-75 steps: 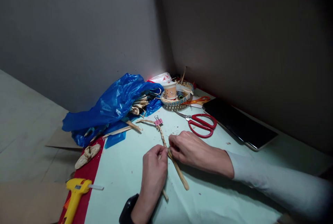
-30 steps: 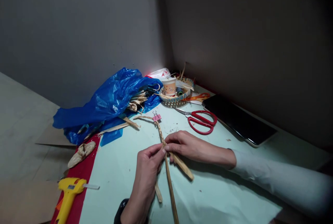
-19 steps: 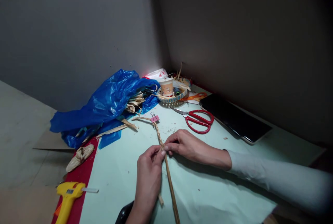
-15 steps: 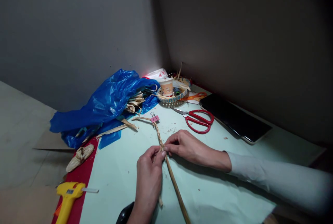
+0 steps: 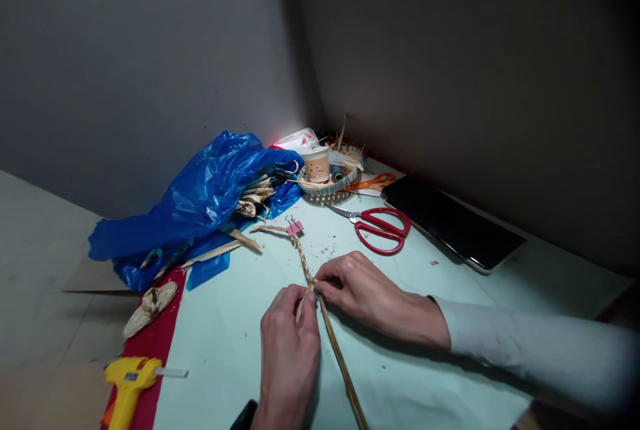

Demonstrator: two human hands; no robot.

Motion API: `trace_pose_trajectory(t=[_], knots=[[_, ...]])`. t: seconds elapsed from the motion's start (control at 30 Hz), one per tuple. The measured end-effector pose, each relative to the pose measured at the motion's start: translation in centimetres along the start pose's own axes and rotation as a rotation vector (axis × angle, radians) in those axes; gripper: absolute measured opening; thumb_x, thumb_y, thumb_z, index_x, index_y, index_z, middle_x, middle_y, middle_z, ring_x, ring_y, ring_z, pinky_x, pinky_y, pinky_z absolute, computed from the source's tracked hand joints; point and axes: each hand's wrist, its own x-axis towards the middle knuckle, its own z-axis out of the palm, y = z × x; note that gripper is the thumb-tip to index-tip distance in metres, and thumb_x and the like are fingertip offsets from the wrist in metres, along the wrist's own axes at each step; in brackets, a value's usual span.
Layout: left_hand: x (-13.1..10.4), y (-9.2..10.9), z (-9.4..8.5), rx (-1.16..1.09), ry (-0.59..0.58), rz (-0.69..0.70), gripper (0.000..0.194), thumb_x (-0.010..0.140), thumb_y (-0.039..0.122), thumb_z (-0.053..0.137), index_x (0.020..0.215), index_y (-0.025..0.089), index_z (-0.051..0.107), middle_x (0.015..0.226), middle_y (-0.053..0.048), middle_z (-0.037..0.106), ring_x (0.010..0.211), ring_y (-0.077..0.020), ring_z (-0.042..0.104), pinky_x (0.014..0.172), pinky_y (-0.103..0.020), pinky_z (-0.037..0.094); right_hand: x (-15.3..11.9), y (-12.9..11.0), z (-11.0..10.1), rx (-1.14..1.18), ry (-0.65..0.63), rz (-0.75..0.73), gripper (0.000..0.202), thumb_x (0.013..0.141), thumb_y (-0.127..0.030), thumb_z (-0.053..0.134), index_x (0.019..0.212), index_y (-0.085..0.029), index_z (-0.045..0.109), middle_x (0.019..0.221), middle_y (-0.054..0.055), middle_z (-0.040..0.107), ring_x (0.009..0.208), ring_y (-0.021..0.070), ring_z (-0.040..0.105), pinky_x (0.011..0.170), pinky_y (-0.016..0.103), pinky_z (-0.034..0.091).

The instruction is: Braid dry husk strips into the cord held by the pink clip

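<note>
A thin braid of dried straw strips (image 5: pixel 303 262) lies on the pale green sheet (image 5: pixel 430 377), its far end held by a pink binder clip (image 5: pixel 294 226). My left hand (image 5: pixel 290 350) pinches a loose strip at the braid's near end. My right hand (image 5: pixel 367 297) grips the braid beside it, fingertips almost touching the left hand's. One long loose strip (image 5: pixel 343 370) trails from between the hands toward me.
Red scissors (image 5: pixel 383 229) lie beyond my right hand, next to a dark tablet (image 5: pixel 453 223). A blue plastic bag (image 5: pixel 200 200) with straw strips sits at the back left, a small basket (image 5: pixel 327 187) with a cup behind. A yellow glue gun (image 5: pixel 127 387) lies at the near left.
The loose strips have been crossed over one another between my fingers. The long strip now trails to the right of my left hand. Both hands stay at the braid's near end.
</note>
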Motion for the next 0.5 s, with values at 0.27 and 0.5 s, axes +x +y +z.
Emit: trace_pose_trajectory(t=[0.27,0.5], knots=[[-0.9,-0.2,2.0,0.444,0.315,0.473,0.026,0.088,0.01,0.043,0.073,0.018,0.062,0.063,-0.005,0.06,0.05,-0.017,0.058,0.049,-0.027,0.037,-0.3,0.0,0.2,0.202,-0.036,0.009,0.032,0.08,-0.013,0.049,0.054,-0.018,0.031,0.054,-0.006,0.026,0.057,0.0096,0.026,0.053,0.025,0.021],[-1.7,1.0,3.6,0.853,0.388,0.624,0.032,0.077,-0.007,0.038,0.072,0.012,0.064,0.058,-0.007,0.058,0.039,-0.0185,0.055,0.039,-0.029,0.033,0.1,0.8,-0.4,0.436,-0.147,-0.02,0.036,0.082,-0.022,0.048,0.053,-0.019,0.028,0.055,-0.006,0.025,0.056,0.0088,0.023,0.051,0.025,0.021]])
